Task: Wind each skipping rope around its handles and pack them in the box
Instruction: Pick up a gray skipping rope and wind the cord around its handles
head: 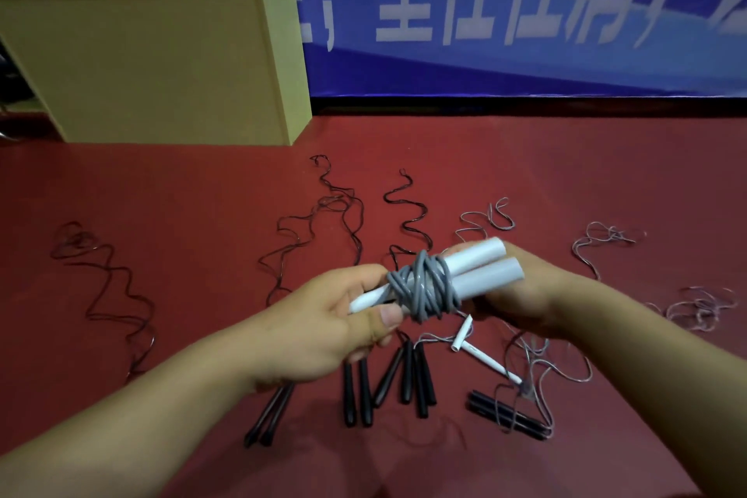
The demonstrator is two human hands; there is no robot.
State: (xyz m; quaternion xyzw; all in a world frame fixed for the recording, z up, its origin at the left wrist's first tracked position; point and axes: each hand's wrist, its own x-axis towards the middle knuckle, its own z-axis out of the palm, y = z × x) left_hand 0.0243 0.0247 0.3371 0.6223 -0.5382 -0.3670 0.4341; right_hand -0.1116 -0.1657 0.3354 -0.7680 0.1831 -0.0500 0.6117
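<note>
Item: grey rope (422,289), wound round two white handles (481,269), held between my hands. My left hand (323,319) pinches the narrow ends at 9 o'clock; my right hand (525,295) apparently cups the thick ends at 3 o'clock. Cardboard box (161,65) stands at 11 o'clock.

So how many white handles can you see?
4 white handles: two held together in the left hand and right hand, wound with grey rope; two on the red floor just below. Others may be hidden behind the hands.
</note>
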